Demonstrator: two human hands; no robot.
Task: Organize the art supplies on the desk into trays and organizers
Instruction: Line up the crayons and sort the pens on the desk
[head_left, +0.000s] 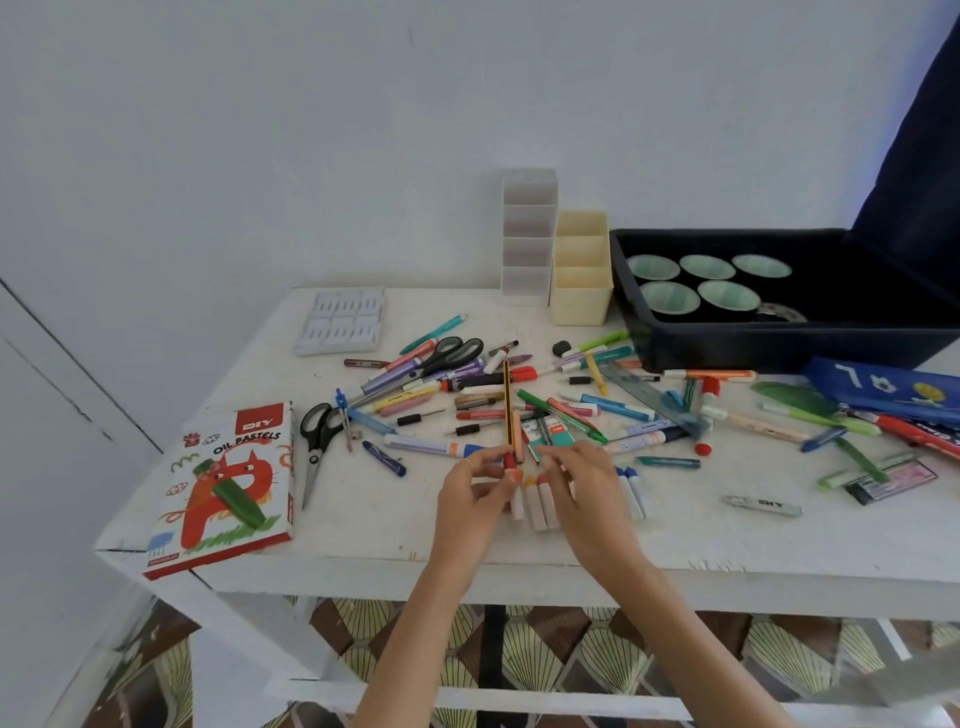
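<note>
Desk sorting: 2 hands at the front of a white painted wooden desk (363, 525).
Back right, a dark blue plastic tray (779, 345) holds 5 green-lined cups (670, 297), with a cream plastic organizer (579, 296) just beside it. Scattered pens and markers (618, 408) cover mid-desk. The left hand (467, 499) pinches the red end of a yellow-and-black striped pencil (507, 405), tip pointing away. The right hand (582, 483) has curled fingers close by; cannot tell if it grips anything.

I see the oil pastels box (223, 488) at the desk's (363, 535) front-left corner, scissors (318, 441) just right of it; cups (706, 267) sit in the bin (779, 348) at the back-right corner.
</note>
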